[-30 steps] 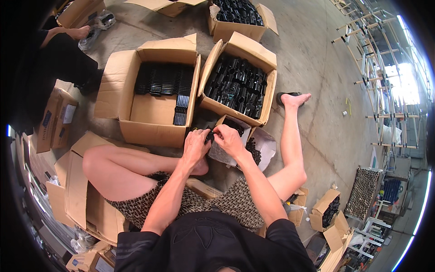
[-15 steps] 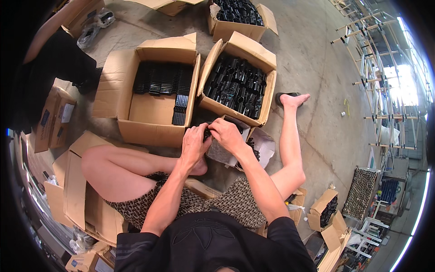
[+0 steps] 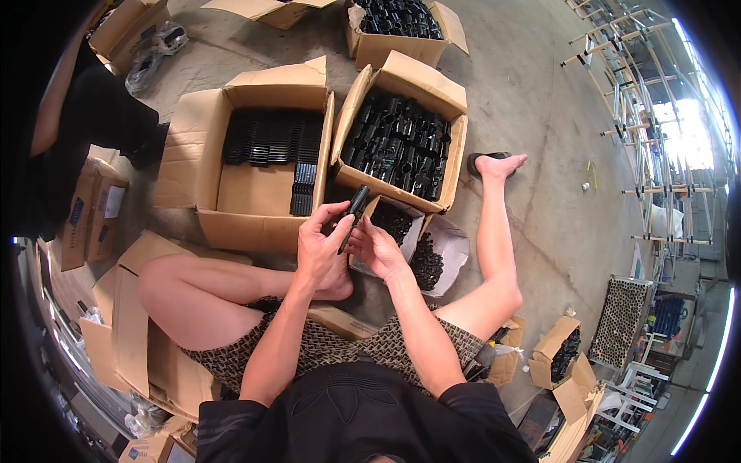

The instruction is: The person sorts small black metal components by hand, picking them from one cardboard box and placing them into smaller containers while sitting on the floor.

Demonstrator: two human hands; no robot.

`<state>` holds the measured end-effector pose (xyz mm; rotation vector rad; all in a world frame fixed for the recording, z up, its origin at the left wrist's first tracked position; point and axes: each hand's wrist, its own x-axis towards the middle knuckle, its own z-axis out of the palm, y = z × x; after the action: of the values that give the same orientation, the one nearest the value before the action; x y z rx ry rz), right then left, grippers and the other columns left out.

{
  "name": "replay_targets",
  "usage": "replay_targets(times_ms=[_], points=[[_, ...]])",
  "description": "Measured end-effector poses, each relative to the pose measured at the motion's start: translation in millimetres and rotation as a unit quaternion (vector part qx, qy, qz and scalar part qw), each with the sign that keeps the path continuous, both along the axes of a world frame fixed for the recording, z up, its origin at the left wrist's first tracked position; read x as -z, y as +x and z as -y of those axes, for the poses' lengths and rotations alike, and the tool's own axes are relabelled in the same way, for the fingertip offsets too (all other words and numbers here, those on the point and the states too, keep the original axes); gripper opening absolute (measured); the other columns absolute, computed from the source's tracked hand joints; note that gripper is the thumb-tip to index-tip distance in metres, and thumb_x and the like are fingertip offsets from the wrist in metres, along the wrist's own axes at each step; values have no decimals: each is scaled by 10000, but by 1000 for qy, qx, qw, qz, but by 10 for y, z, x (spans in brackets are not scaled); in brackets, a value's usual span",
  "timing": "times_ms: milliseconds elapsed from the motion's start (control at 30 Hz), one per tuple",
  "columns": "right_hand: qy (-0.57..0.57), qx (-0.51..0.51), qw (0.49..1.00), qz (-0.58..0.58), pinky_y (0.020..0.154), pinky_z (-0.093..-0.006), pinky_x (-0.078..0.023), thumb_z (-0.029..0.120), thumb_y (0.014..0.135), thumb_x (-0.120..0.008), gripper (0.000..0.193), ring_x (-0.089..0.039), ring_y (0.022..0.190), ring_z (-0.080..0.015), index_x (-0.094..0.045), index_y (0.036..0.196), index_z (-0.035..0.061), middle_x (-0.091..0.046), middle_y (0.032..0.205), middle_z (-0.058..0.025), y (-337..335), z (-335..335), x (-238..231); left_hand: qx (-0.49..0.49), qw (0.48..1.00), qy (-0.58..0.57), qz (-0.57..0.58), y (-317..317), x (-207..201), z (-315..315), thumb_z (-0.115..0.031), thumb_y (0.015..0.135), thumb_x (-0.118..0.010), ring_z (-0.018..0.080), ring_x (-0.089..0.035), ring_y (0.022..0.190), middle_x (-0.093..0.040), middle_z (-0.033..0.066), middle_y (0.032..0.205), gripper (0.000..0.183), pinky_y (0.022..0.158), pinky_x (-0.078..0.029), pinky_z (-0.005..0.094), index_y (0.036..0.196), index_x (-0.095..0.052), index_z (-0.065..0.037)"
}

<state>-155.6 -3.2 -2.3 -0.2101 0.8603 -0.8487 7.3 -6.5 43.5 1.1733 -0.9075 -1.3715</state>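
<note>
My left hand (image 3: 323, 245) grips a glossy black, elongated piece (image 3: 357, 204) between thumb and fingers, its upper end tilted away to the right. Close beside it is my right hand (image 3: 380, 251), thumb and fingers apart, fingertips at the lower end of the piece; whether they touch it I cannot tell. Just beyond my right hand, a small box of tiny black parts (image 3: 396, 221) sits next to a pale box (image 3: 457, 251) with a heap of similar parts (image 3: 427, 262). Ahead are a carton (image 3: 258, 230) with neatly stacked black pieces (image 3: 272, 139) and another carton (image 3: 455, 158) full of black fittings (image 3: 400, 143).
A further carton (image 3: 397, 50) of black parts stands at the back. Flattened cardboard (image 3: 127, 324) lies by my left knee. Another person's dark-clothed leg (image 3: 116, 108) is at the far left. Metal frames (image 3: 656, 154) rise on the right, above a small open box (image 3: 552, 351).
The black piece, mostly covered by both hands before, now shows upright in my left hand. My right hand has turned, moved lower and drawn its fingers apart, uncovering the small parts boxes.
</note>
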Motion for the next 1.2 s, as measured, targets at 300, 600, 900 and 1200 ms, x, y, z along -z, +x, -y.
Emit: replay_targets(times_ms=[300,600,900,1200], points=[[-74,57,996,18,806,-289,-558,188,1006,-613,270,-677,913,-140,-611,1239,51,-688,1064,-36,124,19,-88,-25,1000,-10,13,-26,-19,-27,-65,927,-693,79,-643,880,-716,50,981,275,790,-524,239,1187,-665,18],[-171,46,980,-87,882,-290,-554,113,984,-628,396,-649,1056,-133,-542,1353,-5,-667,1207,-72,170,-2,-289,-38,999,10,0,-14,16,-19,-39,938,-674,98,-651,936,-706,82,1039,259,822,-530,239,1179,-636,48],[-210,14,956,-207,817,-265,-562,127,981,-650,496,-637,994,-101,-490,1416,-49,-667,1196,-75,64,32,-239,9,999,27,-37,-14,109,5,-37,946,-664,110,-651,976,-703,104,1064,248,858,-531,253,1176,-618,43],[-202,42,950,-235,781,-265,-560,135,958,-690,508,-646,950,-100,-516,1396,-54,-675,1144,-69,83,-46,-183,15,998,38,-58,-45,137,-24,-33,952,-652,123,-656,976,-697,102,1066,241,868,-534,260,1179,-610,38]])
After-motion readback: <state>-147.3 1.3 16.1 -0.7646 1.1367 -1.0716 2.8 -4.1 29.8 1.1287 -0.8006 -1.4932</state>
